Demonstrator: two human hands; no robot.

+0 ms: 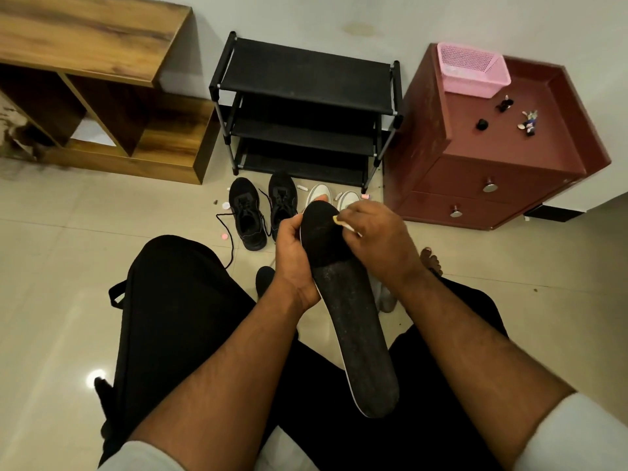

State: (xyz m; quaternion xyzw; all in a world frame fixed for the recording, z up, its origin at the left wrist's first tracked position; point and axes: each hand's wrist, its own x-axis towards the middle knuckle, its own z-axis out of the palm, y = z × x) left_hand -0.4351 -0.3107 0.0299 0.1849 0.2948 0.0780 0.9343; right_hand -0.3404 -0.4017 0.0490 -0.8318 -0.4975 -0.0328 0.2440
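A: How's the insole (353, 321)?
B: Black, long, dusty, w/ white edge. Toe end up, tilted, raised in front of the shoe rack (306, 73).
A: And the small stick (345, 225)?
B: White, yellowish tip, touching insole's toe end, nearer the rack.

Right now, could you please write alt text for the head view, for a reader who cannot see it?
A seated person's left hand grips a black insole while the right hand pinches a small pale tool against its toe end. Black sneakers and white shoes lie on the floor before a black shoe rack.
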